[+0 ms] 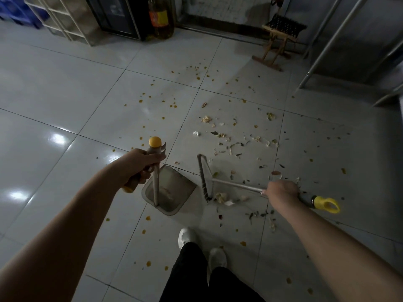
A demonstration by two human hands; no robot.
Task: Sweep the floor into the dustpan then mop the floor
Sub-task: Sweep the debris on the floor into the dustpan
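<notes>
A grey dustpan (174, 190) stands on the tiled floor in front of me, its long upright handle topped with a yellow cap. My left hand (141, 164) grips that handle near the top. Just right of the pan, a grey broom head (206, 177) rests on the floor, bristles facing the pan. My right hand (282, 190) grips the broom's metal shaft, whose yellow loop end (327, 205) sticks out behind the hand. Food scraps and peelings (231, 140) lie scattered right of and beyond the broom. Orange droplets (161, 101) dot the tiles.
My white shoes (187, 237) stand just behind the dustpan. A small wooden folding stool (277, 42) stands at the far right, next to metal table legs (327, 42). A big oil bottle (160, 18) and a dark cabinet (115, 16) stand against the far wall.
</notes>
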